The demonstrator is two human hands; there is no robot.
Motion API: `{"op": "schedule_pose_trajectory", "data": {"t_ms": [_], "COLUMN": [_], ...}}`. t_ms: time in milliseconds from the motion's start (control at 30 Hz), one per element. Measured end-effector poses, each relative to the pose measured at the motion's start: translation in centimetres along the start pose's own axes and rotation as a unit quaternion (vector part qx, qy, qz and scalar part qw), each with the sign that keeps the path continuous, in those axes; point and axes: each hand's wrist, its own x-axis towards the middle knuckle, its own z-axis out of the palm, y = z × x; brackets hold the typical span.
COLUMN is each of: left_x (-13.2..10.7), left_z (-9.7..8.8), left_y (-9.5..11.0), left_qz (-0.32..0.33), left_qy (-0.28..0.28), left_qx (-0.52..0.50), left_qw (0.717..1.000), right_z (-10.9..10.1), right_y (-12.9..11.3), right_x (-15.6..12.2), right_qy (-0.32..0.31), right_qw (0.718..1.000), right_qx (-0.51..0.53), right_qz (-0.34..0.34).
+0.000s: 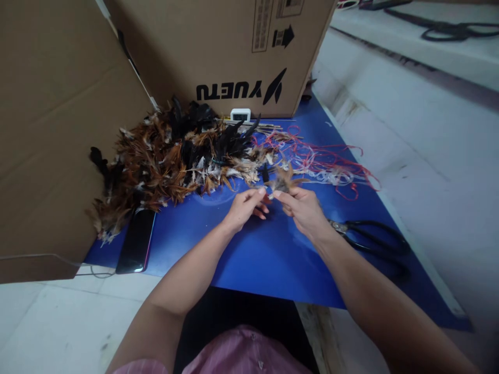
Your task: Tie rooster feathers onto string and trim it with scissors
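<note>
My right hand (304,209) pinches a small bunch of brown and grey feathers (284,179) between thumb and forefinger, tips pointing up and away. Close beside it, my left hand (245,209) has its thumb and forefinger pressed together near the base of that bunch, its other fingers loosely curled. Whatever lies in the left pinch is too small to make out. A large heap of brown, black and white feathers (156,161) spreads behind and left of my hands. Tangled red string (331,150) and white string (337,176) lie beyond my right hand.
Black-handled scissors (374,234) lie by my right forearm. At left, a phone (136,244) rests partly under feathers. Cardboard boxes (163,41) wall the back and left, with a small white digital display (240,115) before them. Thin sticks (268,126) lie on the blue tabletop (241,259).
</note>
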Motion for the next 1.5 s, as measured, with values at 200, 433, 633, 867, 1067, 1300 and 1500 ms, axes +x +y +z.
{"op": "schedule_pose_trajectory", "data": {"t_ms": [200,433,633,867,1067,1300,1500], "left_x": [0.0,0.1,0.0,0.2,0.1,-0.3,-0.5], "left_z": [-0.1,-0.2,0.0,0.0,-0.4,-0.6,-0.7], "left_y": [-0.1,-0.2,-0.6,-1.4,-1.2,-0.4,-0.3], "left_qz": [0.023,0.087,0.155,0.285,0.406,0.473,0.441], "left_qy": [-0.003,0.058,0.085,0.065,0.059,0.042,-0.010], "left_qx": [0.027,0.086,0.116,0.145,0.267,0.411,0.416], "left_qw": [0.999,0.991,0.977,0.945,0.872,0.778,0.795], "right_z": [-0.1,0.1,0.1,-0.1,-0.6,-0.7,-0.9], "right_y": [0.4,0.2,-0.1,0.1,0.4,-0.2,-0.3], "right_x": [0.1,0.0,0.0,0.1,0.2,0.1,-0.1], "right_qy": [-0.021,-0.024,-0.055,-0.091,-0.118,-0.131,-0.158], "right_qw": [1.000,0.999,0.996,0.990,0.984,0.980,0.974], "right_qx": [-0.009,-0.009,-0.001,0.032,0.050,0.056,0.035], "right_qz": [0.007,0.029,0.064,0.099,0.120,0.139,0.159]}}
